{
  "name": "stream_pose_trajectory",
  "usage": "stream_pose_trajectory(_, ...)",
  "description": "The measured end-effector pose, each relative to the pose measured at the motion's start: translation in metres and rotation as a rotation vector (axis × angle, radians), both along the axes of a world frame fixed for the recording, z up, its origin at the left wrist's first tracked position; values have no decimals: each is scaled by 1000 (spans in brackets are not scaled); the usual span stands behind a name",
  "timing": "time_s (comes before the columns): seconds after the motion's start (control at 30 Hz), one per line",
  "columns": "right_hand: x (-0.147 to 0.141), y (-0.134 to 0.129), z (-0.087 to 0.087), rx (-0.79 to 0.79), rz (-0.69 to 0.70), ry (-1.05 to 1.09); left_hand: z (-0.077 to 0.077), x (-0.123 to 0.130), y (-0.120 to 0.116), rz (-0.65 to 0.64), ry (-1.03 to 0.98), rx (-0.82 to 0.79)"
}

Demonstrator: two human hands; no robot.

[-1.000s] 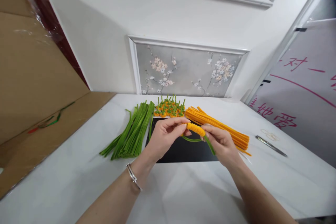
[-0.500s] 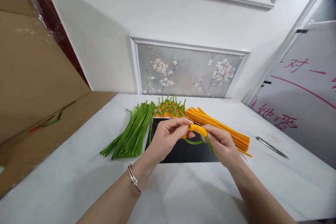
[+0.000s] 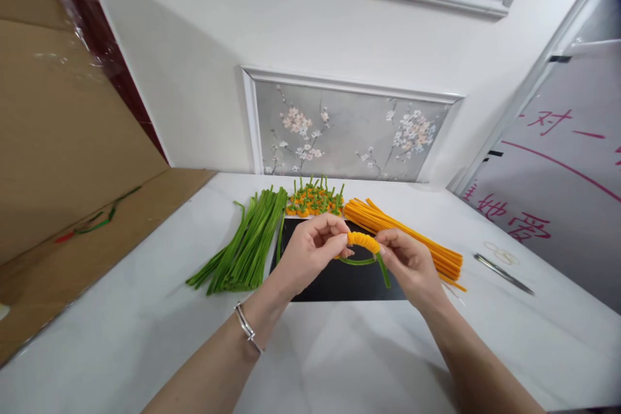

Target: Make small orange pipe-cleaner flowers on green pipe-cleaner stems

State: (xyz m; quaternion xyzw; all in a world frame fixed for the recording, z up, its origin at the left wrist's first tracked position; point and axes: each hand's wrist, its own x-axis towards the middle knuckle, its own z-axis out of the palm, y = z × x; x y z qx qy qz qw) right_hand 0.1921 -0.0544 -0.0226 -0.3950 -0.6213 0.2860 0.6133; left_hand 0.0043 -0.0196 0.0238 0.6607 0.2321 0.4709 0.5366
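Seen from the head camera, both hands meet above the middle of a white table [image 3: 315,362]. The left hand [image 3: 308,255], wearing a silver bracelet [image 3: 247,330] at the wrist, has thumb and fingers pinched on the left end of a tight orange pipe-cleaner coil [image 3: 365,242]. The right hand [image 3: 412,268], fingers curled, pinches the coil's right end. The coil is held in the air, bowed slightly upward; a green pipe cleaner [image 3: 358,262] loops beneath it, and a green end hangs beside the right fingertips.

Below the hands lies a black mat [image 3: 339,288]. Left of it, towards the table's left edge, is a bundle of green pipe cleaners [image 3: 247,246]; right of it, partly behind the right hand, a bundle of orange pipe cleaners [image 3: 445,257]. Near the far edge, between the bundles, sits a cluster of small orange pieces with upright green stems [image 3: 315,200]. Towards the right edge are a slim silver tool [image 3: 504,273] and thin pale loops [image 3: 502,252].
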Motion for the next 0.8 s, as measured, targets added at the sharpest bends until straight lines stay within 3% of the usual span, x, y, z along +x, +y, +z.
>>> stream_pose_trajectory(0.27,4,5,-3,-73,14,13,0,-1,-3,-81,-36,-5)
stream_pose_trajectory(0.53,4,5,-4,8,-75,-74,-1,1,-1,13,19,116)
stream_pose_trajectory(0.8,1,4,-5,18,-91,-129,2,1,-5,-27,9,20)
